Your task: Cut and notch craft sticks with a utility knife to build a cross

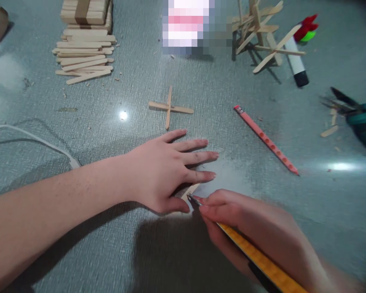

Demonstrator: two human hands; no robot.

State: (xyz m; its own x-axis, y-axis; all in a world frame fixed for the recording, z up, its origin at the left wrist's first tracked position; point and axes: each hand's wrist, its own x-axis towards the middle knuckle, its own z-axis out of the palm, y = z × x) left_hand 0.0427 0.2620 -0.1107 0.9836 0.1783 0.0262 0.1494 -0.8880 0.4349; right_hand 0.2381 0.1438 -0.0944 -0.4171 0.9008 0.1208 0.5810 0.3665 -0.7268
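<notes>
My left hand lies flat on the table with its fingers spread. It presses over a wooden craft stick, most of which is hidden beneath the palm and thumb. My right hand is closed around a yellow-handled craft knife, and the metal tip touches the stick beside my left thumb. A small dark mark shows at the tip. Just beyond my left fingers, two sticks form a cross on the table.
Loose sticks and a banded bundle lie at the back left. At the back right stands a stick structure near a white tube. A red pencil, dark green pliers and a white cable surround the work spot.
</notes>
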